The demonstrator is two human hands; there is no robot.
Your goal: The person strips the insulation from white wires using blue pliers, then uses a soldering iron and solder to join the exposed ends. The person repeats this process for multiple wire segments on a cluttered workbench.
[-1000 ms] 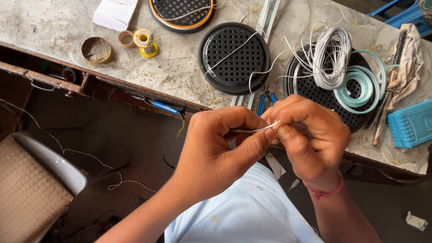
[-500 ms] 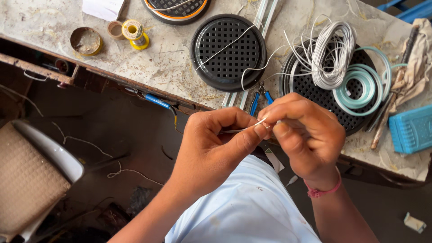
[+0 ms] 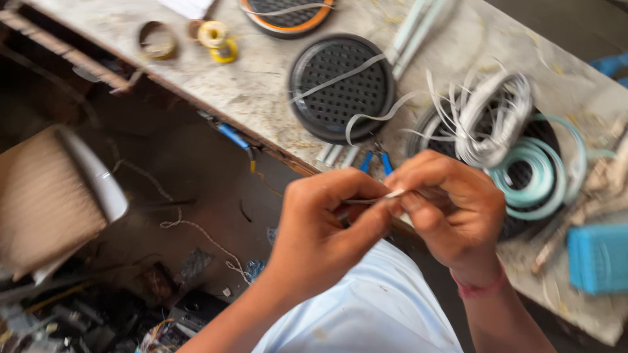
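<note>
A person's left hand point(image 3: 324, 232) and right hand point(image 3: 451, 209) meet just off the near edge of a worn bench point(image 3: 261, 91), both pinching a thin white wire point(image 3: 394, 193) that runs between their fingertips, held in the air over the lap rather than on the bench. Behind the hands, near that edge, lie blue-handled pliers point(image 3: 376, 160), a round black grille point(image 3: 343, 85) and a bundle of white wires point(image 3: 490, 117) over pale green coiled tape point(image 3: 533, 173).
</note>
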